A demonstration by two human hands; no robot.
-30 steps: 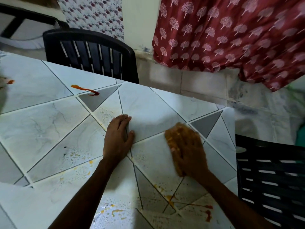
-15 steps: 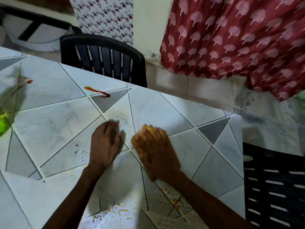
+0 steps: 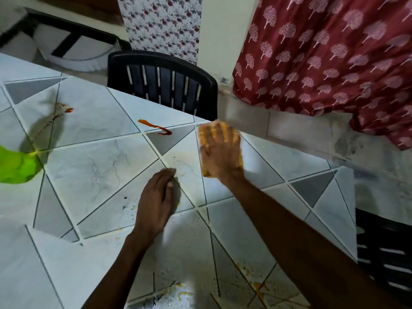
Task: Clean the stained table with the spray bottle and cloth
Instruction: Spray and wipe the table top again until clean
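Observation:
My right hand (image 3: 220, 152) presses flat on an orange-yellow cloth (image 3: 203, 139) near the far edge of the tiled table (image 3: 100, 166); the hand covers most of the cloth. A red sauce streak (image 3: 156, 128) lies just left of the cloth, and a smaller red spot (image 3: 69, 110) sits further left. Yellow smears (image 3: 258, 286) mark the tiles near me. My left hand (image 3: 158, 201) rests on the table and holds nothing. A blurred bright green object (image 3: 15, 167), possibly the spray bottle, is at the left edge.
A black plastic chair (image 3: 162, 85) stands behind the table's far edge, and another black chair (image 3: 383, 253) stands at the right. A red patterned curtain (image 3: 330, 54) hangs at the back right. The table's right corner (image 3: 347, 175) is near the wall.
My right hand has slid the cloth away from me, from mid-table up to the far edge near the red streak. The view has shifted right, and my left hand stays on the table.

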